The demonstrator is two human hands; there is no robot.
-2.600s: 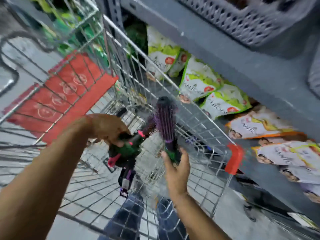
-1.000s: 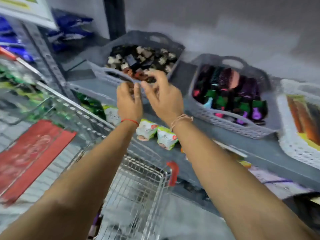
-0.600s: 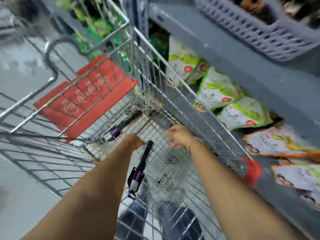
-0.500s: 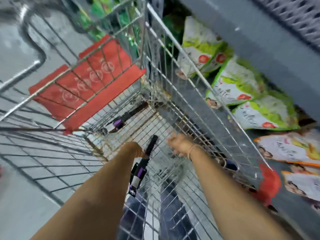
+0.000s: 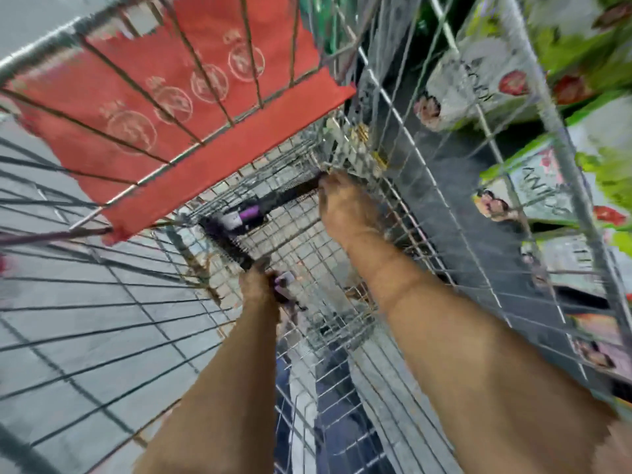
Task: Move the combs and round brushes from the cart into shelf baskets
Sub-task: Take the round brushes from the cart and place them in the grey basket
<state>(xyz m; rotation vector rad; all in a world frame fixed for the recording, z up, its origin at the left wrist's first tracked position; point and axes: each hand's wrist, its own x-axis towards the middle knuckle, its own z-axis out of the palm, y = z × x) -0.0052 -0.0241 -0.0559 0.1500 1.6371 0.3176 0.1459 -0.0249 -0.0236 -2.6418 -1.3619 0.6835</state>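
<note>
Both my arms reach down into the wire cart (image 5: pixel 441 206). My left hand (image 5: pixel 258 285) is closed around the handle of a black round brush (image 5: pixel 229 246) with a purple label, its bristle head pointing up and left. My right hand (image 5: pixel 345 208) is at the far end of the cart floor, fingers closed on the bristle end of a second black brush (image 5: pixel 270 205) with a purple band. That brush still lies on the wire floor. The shelf baskets are out of view. The picture is blurred by motion.
The cart's red child-seat flap (image 5: pixel 191 107) hangs over the far left side above the brushes. Green and white packets (image 5: pixel 478 73) fill the lower shelf just beyond the cart's right wall. Grey tiled floor (image 5: pixel 85 319) shows through the left wires.
Both hands came down from the shelf baskets into the cart. My left hand picked up the nearer brush, and my right hand has moved forward onto the far one.
</note>
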